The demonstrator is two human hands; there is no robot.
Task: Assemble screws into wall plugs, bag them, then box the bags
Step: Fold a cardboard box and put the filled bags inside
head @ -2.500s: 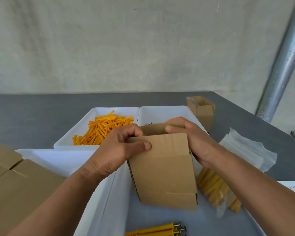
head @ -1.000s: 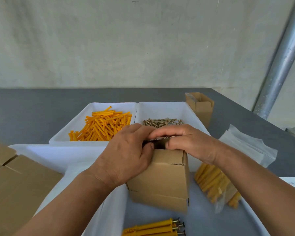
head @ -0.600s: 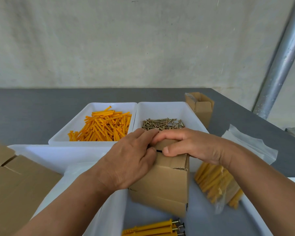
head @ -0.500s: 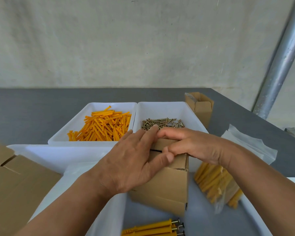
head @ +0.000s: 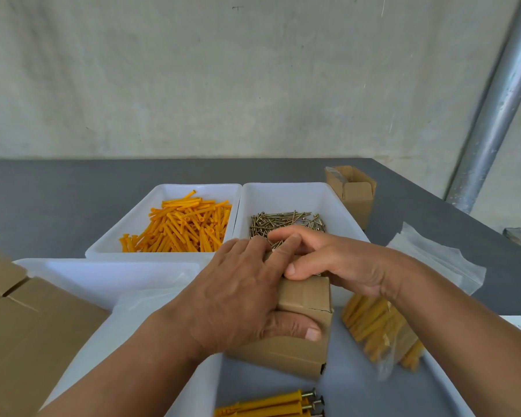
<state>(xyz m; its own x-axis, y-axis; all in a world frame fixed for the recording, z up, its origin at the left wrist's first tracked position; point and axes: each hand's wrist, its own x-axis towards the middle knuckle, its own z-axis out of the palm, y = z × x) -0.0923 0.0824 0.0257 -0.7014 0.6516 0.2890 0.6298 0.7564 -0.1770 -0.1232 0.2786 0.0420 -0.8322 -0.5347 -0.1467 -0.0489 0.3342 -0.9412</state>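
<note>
A small brown cardboard box (head: pixel 301 353) stands upright on the grey table in front of me. My left hand (head: pixel 241 299) grips it, fingers over the top and thumb pressed on its front face. My right hand (head: pixel 322 260) holds the top flaps from the right, fingers curled over them. A clear bag of yellow plugs (head: pixel 382 329) lies just right of the box. Assembled yellow plugs with screws (head: pixel 271 404) lie at the bottom edge. Behind stand a white tray of loose orange plugs (head: pixel 178 227) and a white tray of screws (head: pixel 283 221).
A second small open cardboard box (head: pixel 352 191) stands at the back right. Empty clear bags (head: pixel 439 260) lie right of my wrist. A white tray (head: pixel 103 278) and flat cardboard boxes (head: pixel 21 326) sit at the left. A metal pole (head: pixel 500 103) rises at the right.
The box was tilted toward me, then set upright. My hands folded its top flaps down; my left thumb has dropped onto the front face and my right fingers now curl over the top.
</note>
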